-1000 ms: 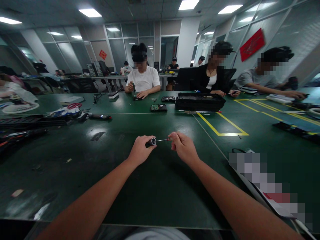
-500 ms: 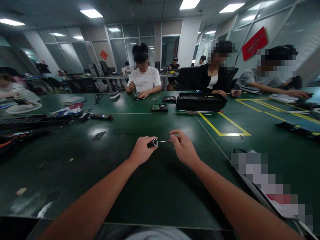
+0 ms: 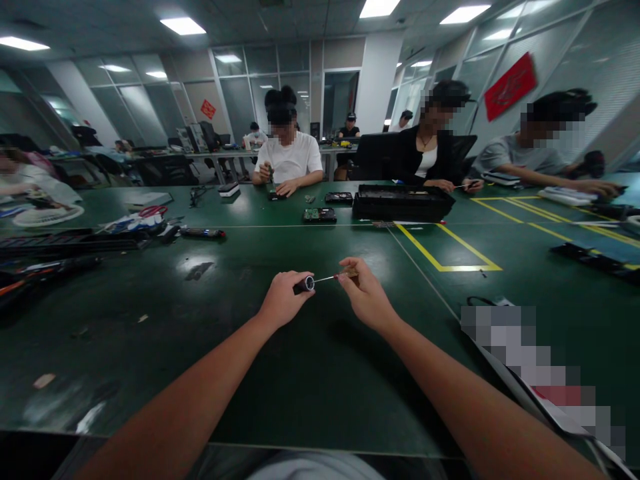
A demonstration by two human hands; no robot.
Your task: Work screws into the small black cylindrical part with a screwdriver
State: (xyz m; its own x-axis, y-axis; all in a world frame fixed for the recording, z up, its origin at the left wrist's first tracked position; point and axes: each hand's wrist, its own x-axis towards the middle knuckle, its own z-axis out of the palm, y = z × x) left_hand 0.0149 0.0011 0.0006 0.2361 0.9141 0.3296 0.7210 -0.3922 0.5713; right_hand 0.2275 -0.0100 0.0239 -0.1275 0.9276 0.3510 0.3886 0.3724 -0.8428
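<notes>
Near the middle of the green table, my left hand [image 3: 285, 298] is closed around a dark cylindrical piece [image 3: 306, 284] with a pale ring at its end. Its exact kind I cannot make out. Fingers of my right hand [image 3: 369, 291] pinch the reddish handle of a screwdriver [image 3: 326, 279]. The thin metal shaft runs left from those fingers, and its tip meets the ringed end of the cylinder. Both hands are raised slightly over the tabletop, and the right palm hides part of the handle.
A green table [image 3: 280, 400] spreads around me. Beyond my hands are a circuit-board device [image 3: 320, 215] and a long black housing [image 3: 403, 203]. Tools and black parts [image 3: 115, 230] lie left, with a screwdriver-like tool [image 3: 203, 233]. A partly blurred-out panel [image 3: 540, 380] lies right. Several people sit across.
My right fingers have shifted a little around the screwdriver handle, showing more of it. The shaft now slants slightly upward to the right. My left hand has barely moved.
</notes>
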